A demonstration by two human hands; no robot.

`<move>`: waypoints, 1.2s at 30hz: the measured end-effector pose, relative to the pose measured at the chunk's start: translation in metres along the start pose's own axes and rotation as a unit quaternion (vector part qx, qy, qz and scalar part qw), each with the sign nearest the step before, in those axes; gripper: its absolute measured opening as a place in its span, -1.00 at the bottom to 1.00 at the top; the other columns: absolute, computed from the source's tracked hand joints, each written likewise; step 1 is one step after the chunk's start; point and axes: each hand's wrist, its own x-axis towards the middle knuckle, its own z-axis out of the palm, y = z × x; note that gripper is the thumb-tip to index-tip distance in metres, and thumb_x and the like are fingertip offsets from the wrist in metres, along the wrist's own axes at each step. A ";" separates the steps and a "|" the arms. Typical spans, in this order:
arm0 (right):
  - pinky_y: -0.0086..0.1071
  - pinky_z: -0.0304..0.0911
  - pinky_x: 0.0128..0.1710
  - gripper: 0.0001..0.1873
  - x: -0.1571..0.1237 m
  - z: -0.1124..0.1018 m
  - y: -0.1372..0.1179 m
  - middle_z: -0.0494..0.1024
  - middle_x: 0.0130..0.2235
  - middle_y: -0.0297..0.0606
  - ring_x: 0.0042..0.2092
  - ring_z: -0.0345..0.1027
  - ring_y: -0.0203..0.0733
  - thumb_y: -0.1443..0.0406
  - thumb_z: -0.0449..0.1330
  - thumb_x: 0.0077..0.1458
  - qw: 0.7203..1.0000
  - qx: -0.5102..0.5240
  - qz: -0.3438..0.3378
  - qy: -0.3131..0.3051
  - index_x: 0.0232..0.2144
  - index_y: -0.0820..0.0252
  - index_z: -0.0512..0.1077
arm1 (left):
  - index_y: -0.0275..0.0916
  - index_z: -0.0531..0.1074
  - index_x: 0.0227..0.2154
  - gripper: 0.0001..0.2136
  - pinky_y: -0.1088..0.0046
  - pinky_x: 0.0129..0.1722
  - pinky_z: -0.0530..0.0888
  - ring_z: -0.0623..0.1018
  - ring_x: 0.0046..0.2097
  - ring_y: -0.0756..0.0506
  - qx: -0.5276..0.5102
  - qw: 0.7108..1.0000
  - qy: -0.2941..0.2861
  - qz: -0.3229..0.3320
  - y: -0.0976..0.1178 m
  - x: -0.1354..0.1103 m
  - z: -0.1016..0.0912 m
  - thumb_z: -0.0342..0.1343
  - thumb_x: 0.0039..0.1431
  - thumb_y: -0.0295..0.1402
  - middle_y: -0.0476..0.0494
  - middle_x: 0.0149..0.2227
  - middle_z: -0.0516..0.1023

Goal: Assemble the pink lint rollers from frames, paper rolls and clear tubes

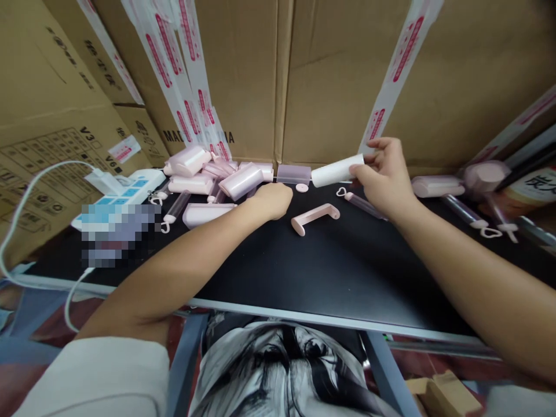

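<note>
My right hand [384,174] pinches a white paper roll [334,172], like a lint-roller refill, by its right end. The roll's left end is right beside a translucent lavender cylinder [294,174]. My left hand [274,201] is closed in front of that cylinder's left end; its fingers are hidden, so what they grip cannot be made out. Just below the cylinder is a small round pink cap [302,188]. A bent pink handle frame [315,218] lies on the black table between my hands. Under my right hand lies a clear tube with a heart-shaped loop [362,204].
Several pink lint-roller pieces [191,184] are piled left of my left hand. More pink pieces [438,186] lie far right. A white power strip [125,194] with cables sits at the left. Taped cardboard boxes [339,75] stand behind the black table [330,278].
</note>
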 end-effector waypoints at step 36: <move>-0.15 0.58 -0.02 -0.80 -0.066 0.008 -0.040 0.63 -0.10 -0.32 -0.19 0.58 -0.16 0.20 0.36 0.14 0.877 0.406 0.226 -0.120 -0.17 0.01 0.51 | -0.19 0.60 0.00 -0.61 0.55 -0.39 0.43 0.44 -0.43 0.08 -0.550 0.742 0.355 0.144 -0.009 -0.041 0.024 0.43 0.13 -0.22 -0.08 -0.20 0.65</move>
